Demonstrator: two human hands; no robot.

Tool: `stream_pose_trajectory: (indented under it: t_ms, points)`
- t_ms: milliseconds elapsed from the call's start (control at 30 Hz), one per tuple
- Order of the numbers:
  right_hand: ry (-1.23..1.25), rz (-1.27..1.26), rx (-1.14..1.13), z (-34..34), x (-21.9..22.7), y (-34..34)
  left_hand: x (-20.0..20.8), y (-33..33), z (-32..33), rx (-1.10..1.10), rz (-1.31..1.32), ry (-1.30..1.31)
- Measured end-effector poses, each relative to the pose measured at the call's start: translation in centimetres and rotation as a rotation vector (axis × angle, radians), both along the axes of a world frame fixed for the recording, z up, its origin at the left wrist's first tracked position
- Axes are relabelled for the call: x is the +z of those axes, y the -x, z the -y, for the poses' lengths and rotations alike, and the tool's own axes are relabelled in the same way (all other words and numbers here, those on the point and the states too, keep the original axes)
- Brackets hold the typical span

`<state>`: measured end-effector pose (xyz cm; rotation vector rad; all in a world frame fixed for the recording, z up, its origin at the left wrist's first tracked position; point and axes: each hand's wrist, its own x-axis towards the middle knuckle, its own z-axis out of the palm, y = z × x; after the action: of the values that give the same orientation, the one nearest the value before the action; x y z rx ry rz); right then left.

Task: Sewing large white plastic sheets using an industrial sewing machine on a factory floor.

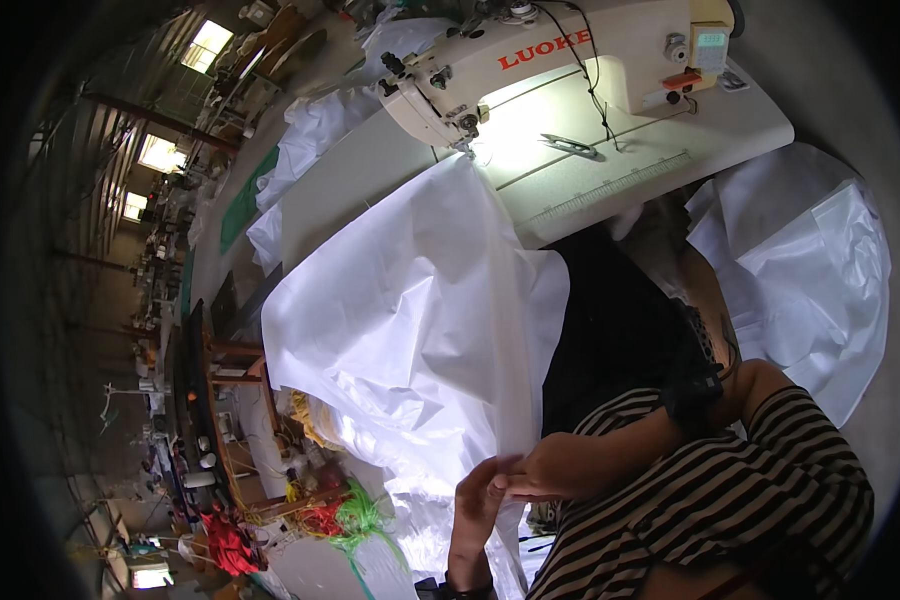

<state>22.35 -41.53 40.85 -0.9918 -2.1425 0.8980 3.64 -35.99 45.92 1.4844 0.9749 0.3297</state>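
Note:
A large white sheet of fabric [400,310] hangs from the needle area of a sewing machine [540,60] down toward my lap. Low in the view my two hands meet at its right-hand edge. My left hand [478,492], coming up from the bottom, is closed with thumb and fingers bent at the edge. From the right reaches my right hand [555,468], its fingers closed against the left fingertips. The fabric between them is mostly hidden by the fingers.
Thread snips [570,147] lie on the lit machine table [660,165], near a printed ruler scale. More white sheeting [810,260] is heaped at right. A wooden stand [238,365] is at left, with green strands [362,512] and red cloth [232,543] below.

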Motion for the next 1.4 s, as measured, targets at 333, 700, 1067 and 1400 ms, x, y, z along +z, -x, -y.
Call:
stream_pose_trajectory:
  t_ms: [333,700,1067,1400]
  points:
    - [0.604,0.502,-0.350,-4.5,-10.5,-9.6,-1.3,1.5,0.2,0.351,0.046,-0.180]
    - [0.129,-0.309,0.122,4.7,0.4,-5.1,1.3,1.0,0.5,-0.134,-0.030,-0.756]
    - [0.075,-0.153,0.010,4.5,3.2,-3.9,-0.8,-2.5,1.8,-0.175,0.146,-0.134]
    - [0.855,-1.205,-0.404,-3.0,-0.6,-4.9,-1.0,-6.6,1.2,-0.625,0.181,-1.114]
